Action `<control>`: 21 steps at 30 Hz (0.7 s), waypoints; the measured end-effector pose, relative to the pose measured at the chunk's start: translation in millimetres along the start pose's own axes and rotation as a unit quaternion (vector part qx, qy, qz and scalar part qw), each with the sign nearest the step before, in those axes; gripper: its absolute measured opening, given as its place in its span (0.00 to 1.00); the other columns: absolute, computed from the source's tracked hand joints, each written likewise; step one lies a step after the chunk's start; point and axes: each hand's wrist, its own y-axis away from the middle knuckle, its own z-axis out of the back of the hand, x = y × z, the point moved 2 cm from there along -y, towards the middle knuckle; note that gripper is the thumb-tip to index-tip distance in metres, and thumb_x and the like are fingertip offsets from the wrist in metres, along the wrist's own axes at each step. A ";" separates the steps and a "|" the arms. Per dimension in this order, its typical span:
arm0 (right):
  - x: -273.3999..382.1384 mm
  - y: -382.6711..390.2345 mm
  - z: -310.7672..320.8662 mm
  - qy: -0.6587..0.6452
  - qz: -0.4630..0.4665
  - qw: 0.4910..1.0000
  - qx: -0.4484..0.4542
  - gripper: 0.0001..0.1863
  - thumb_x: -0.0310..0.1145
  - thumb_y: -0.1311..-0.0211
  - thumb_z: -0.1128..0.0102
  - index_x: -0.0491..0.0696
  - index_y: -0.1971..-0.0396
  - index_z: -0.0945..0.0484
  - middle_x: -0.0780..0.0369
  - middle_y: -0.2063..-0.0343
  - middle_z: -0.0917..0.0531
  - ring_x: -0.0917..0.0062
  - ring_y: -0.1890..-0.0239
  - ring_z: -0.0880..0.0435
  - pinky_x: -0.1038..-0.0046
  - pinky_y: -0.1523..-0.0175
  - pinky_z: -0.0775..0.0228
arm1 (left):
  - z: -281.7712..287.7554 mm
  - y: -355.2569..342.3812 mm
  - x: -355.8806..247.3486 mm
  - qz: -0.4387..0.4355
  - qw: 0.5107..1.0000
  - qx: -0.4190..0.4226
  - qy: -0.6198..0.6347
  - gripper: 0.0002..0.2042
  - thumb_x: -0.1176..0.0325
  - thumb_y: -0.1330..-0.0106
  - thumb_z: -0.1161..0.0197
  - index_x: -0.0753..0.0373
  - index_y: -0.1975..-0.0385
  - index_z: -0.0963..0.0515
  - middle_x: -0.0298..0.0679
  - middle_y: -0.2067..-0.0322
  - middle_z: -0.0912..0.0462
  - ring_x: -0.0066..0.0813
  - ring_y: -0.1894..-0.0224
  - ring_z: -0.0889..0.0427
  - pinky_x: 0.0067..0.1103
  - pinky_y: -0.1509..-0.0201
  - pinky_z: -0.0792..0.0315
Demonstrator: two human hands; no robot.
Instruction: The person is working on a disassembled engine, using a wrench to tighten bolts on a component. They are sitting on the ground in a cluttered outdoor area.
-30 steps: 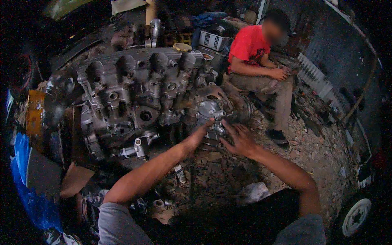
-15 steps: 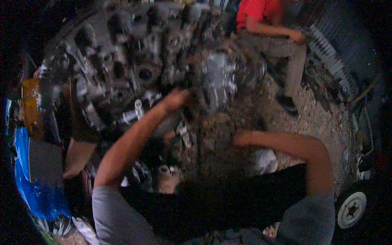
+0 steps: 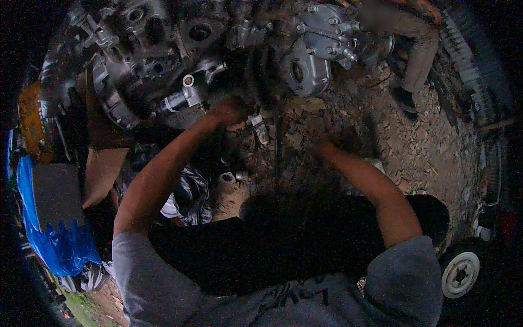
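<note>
My left hand [image 3: 230,111] is at the lower edge of a large greasy engine or gearbox assembly [image 3: 199,32]. Its fingers point into shadow, so their grip is hidden. Just below its fingertips lies a small pale metal piece [image 3: 260,129]. A silver cylindrical part with a round eye [image 3: 188,92] sits just left of that hand. My right hand [image 3: 326,146] hovers over the littered ground, dark and smeared by motion; whether it holds anything cannot be made out. Above and between the hands is a bolted silver housing [image 3: 318,65].
At the upper right, a person's trousered leg [image 3: 422,65] stands on ground strewn with chips [image 3: 406,155]. Cardboard [image 3: 106,171] and blue plastic sheeting [image 3: 60,250] lie at left. A pale-rimmed wheel [image 3: 460,274] is at lower right. Black plastic [image 3: 193,199] lies below my left forearm.
My view has shifted, so the machinery appears higher and the co-worker's red top is out of view. My left hand has come closer to the pale metal piece. My right forearm is now angled more steeply.
</note>
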 end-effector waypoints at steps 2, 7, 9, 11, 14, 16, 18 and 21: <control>3.3 13.3 -18.0 0.009 -0.002 1.000 -0.013 0.13 0.36 0.42 0.49 0.44 0.64 0.21 0.54 0.65 0.19 0.61 0.64 0.18 0.58 0.60 0.26 | -24.0 1.5 23.7 0.026 0.995 -0.092 -0.004 0.18 0.55 0.37 0.49 0.66 0.66 0.22 0.51 0.64 0.20 0.46 0.63 0.22 0.35 0.60 0.28; 0.5 36.9 -44.5 0.020 -0.016 1.000 -0.011 0.14 0.37 0.42 0.49 0.43 0.65 0.22 0.53 0.65 0.19 0.61 0.65 0.19 0.58 0.60 0.27 | -46.8 -6.2 32.8 -0.201 0.952 -0.156 -0.172 0.14 0.61 0.40 0.46 0.66 0.66 0.22 0.52 0.64 0.20 0.50 0.60 0.22 0.37 0.58 0.27; -2.4 45.1 -45.7 0.017 -0.017 1.000 -0.001 0.14 0.38 0.41 0.49 0.43 0.65 0.22 0.53 0.66 0.19 0.61 0.66 0.19 0.58 0.61 0.27 | -41.1 -7.2 24.5 -0.187 0.963 -0.119 -0.154 0.14 0.62 0.42 0.45 0.66 0.65 0.22 0.51 0.64 0.20 0.50 0.60 0.22 0.37 0.58 0.27; 1.7 49.6 -40.9 0.010 0.000 1.000 0.015 0.14 0.38 0.41 0.50 0.43 0.66 0.22 0.52 0.66 0.19 0.61 0.66 0.19 0.58 0.61 0.27 | -40.0 4.4 12.1 -0.103 0.991 -0.038 -0.071 0.13 0.63 0.43 0.45 0.65 0.64 0.22 0.51 0.63 0.20 0.49 0.59 0.22 0.36 0.58 0.26; 2.3 63.2 -18.5 -0.002 0.023 0.999 0.045 0.15 0.39 0.41 0.50 0.43 0.66 0.22 0.52 0.66 0.19 0.60 0.67 0.19 0.58 0.62 0.28 | -13.7 20.4 -25.6 -0.009 0.998 0.064 0.019 0.13 0.65 0.44 0.44 0.64 0.62 0.23 0.50 0.62 0.21 0.49 0.57 0.22 0.36 0.58 0.26; -2.3 76.9 11.1 -0.014 0.042 0.997 0.065 0.15 0.40 0.41 0.50 0.42 0.67 0.23 0.51 0.67 0.19 0.60 0.67 0.20 0.58 0.62 0.28 | 10.1 31.0 -56.4 0.024 0.993 0.109 0.042 0.14 0.66 0.46 0.43 0.63 0.60 0.23 0.49 0.62 0.21 0.48 0.57 0.23 0.35 0.58 0.26; -4.6 93.3 50.5 -0.018 0.063 0.995 0.076 0.16 0.40 0.40 0.50 0.42 0.67 0.23 0.51 0.67 0.19 0.60 0.68 0.20 0.58 0.62 0.28 | 34.2 44.0 -84.9 0.032 0.992 0.117 0.036 0.15 0.67 0.47 0.42 0.62 0.59 0.23 0.48 0.61 0.21 0.48 0.56 0.23 0.35 0.58 0.25; -2.2 127.8 120.9 -0.038 0.077 0.995 0.043 0.16 0.41 0.40 0.51 0.42 0.68 0.23 0.51 0.67 0.19 0.60 0.69 0.20 0.58 0.63 0.28 | 65.3 56.2 -125.9 -0.020 0.998 0.035 -0.046 0.16 0.69 0.48 0.41 0.61 0.57 0.24 0.47 0.60 0.21 0.47 0.55 0.23 0.35 0.58 0.25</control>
